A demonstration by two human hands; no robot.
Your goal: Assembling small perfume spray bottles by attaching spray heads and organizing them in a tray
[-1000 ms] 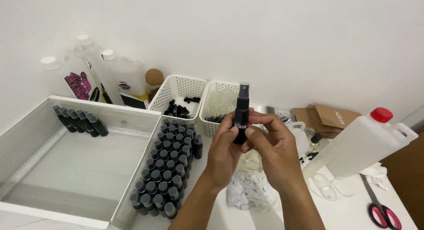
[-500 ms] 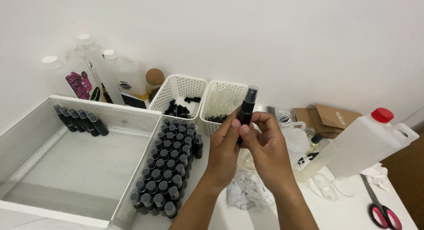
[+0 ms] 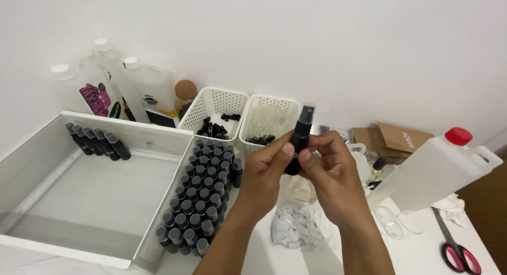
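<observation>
White wall backs the counter (image 3: 253, 259); left hand (image 3: 266, 172) and right hand (image 3: 330, 174) each close their grip on a small black spray bottle (image 3: 299, 140), raised just right of the rows of black bottles (image 3: 203, 193).

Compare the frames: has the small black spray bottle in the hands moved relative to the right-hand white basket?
Yes. The black spray bottle has tilted, its cap moving rightward across the right-hand white basket, while both hands hold it.
</observation>
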